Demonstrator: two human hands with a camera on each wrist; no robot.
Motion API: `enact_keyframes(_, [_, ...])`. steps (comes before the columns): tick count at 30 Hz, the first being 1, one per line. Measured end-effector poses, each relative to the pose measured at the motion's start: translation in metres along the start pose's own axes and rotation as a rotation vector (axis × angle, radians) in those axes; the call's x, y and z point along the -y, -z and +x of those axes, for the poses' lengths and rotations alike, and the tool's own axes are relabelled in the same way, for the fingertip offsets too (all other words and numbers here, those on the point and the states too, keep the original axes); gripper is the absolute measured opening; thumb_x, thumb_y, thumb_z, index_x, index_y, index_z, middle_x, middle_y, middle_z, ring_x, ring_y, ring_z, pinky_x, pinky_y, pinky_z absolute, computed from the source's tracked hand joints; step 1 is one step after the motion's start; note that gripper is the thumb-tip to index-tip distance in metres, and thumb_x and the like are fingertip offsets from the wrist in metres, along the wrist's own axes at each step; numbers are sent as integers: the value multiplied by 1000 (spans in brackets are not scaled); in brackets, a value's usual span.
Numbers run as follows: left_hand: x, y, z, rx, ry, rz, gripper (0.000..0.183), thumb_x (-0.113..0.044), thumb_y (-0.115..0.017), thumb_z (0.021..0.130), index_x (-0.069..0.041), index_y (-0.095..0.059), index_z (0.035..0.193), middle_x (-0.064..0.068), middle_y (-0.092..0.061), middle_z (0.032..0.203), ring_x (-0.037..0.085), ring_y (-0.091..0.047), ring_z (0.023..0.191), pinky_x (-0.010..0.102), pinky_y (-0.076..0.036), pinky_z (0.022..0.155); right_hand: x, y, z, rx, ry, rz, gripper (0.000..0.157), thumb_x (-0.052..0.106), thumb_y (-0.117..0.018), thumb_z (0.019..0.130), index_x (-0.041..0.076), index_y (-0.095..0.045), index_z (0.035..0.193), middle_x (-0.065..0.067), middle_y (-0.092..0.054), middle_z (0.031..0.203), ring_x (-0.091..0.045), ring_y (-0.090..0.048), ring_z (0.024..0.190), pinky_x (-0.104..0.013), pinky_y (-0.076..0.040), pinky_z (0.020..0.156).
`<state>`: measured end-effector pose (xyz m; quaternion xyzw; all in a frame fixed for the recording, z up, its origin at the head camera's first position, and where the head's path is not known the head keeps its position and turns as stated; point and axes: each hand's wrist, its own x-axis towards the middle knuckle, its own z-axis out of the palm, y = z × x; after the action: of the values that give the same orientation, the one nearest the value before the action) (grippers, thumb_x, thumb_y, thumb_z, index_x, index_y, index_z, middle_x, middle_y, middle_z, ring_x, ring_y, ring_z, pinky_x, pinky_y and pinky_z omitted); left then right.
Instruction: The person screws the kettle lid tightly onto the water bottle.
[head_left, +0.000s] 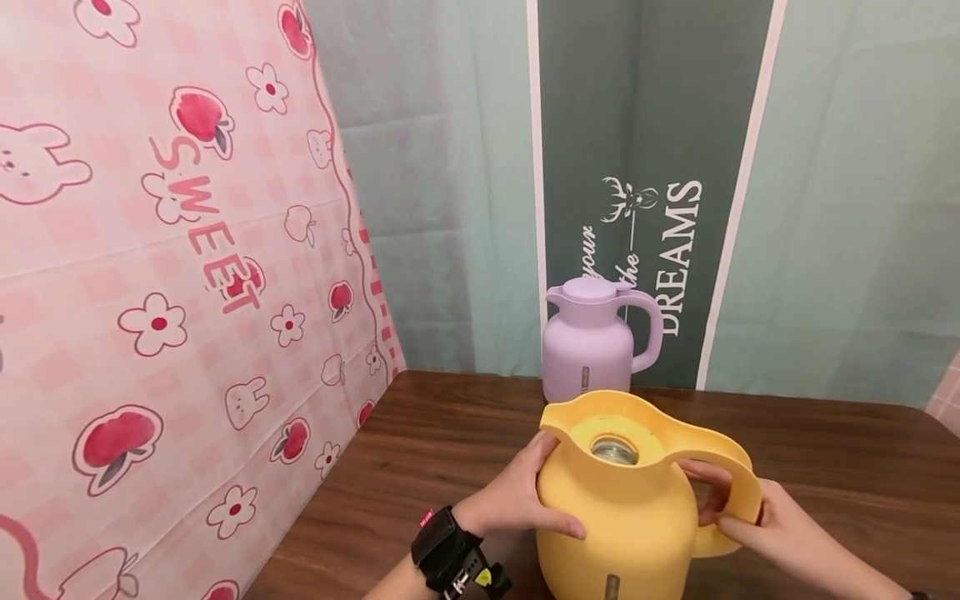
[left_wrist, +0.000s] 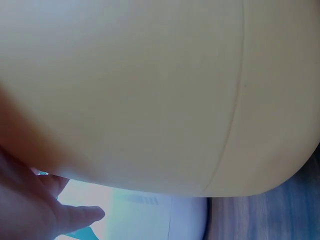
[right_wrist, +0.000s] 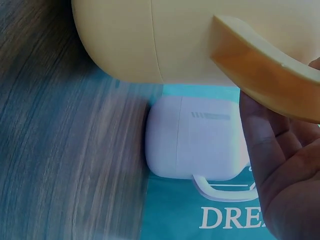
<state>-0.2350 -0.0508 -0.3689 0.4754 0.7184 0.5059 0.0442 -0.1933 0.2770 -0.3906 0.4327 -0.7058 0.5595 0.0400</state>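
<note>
A yellow thermos jug (head_left: 615,517) stands upright in front of me, its top uncovered so the round glass mouth (head_left: 614,450) shows. My left hand (head_left: 517,496) holds the jug's left side, thumb across the front and fingers behind the upper body. In the left wrist view some of those fingers (left_wrist: 80,216) show past the jug's curved wall. On the other side my right hand (head_left: 757,521) grips the handle (head_left: 744,477), with fingers reaching through its loop. The right wrist view shows the palm beside the handle's lower part.
Behind the yellow jug, a lidded purple jug (head_left: 588,343) stands at the back of the dark wooden table (head_left: 450,425), its handle toward the right. A pink patterned cloth (head_left: 187,250) hangs at the left, and a green curtain (head_left: 427,208) hangs behind the table.
</note>
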Motion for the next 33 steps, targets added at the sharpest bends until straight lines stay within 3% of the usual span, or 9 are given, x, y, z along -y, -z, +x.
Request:
enact_keyframes(2, [1,0,-2,-2,2,1,88,-25,-83,74,-31,-29,143,-7,-34,140,12,-34,129,31,-31,106,-1,-1,-1,16,-4,28,66,-30,-44,79,2,-47,137,-1,-65,106,-14,-60,81,-28,-55,65])
enact_keyframes(5, [2,-1,-5,-9,13,-8,85,-28,-83,74,-31,-30,142,-7,-35,139,13,-35,128,31,-31,106,-1,-2,-1,35,-16,48,69,-30,-43,80,6,-47,139,2,-63,113,-13,-61,83,-29,-55,66])
enact_keyframes(9, [1,0,-8,-10,22,-18,86,-34,-82,74,-31,-30,142,-7,-35,138,13,-35,128,31,-31,106,1,-5,0,13,-13,-7,68,-29,-46,78,5,-48,137,-2,-64,99,-14,-60,80,-28,-55,64])
enact_keyframes(14, [-1,2,-15,-16,21,-6,88,-60,-72,71,-31,-31,143,-7,-36,137,13,-37,126,31,-32,105,4,-12,2,-4,-15,-34,66,-29,-47,76,0,-48,135,-6,-62,92,-17,-58,78,-28,-54,66])
enact_keyframes(26, [1,2,-13,-26,12,-64,94,-65,-71,68,-29,-30,145,-6,-36,139,15,-37,127,33,-33,105,7,-14,5,-29,4,-105,66,-29,-50,74,-1,-49,134,-4,-63,94,-16,-58,77,-27,-54,63])
enact_keyframes(33, [3,2,-12,-33,17,-66,96,-68,-70,67,-29,-29,145,-6,-36,139,15,-38,127,33,-34,105,7,-15,7,-29,-63,-36,64,-27,-48,78,0,-48,136,-2,-64,103,-16,-60,80,-30,-55,67])
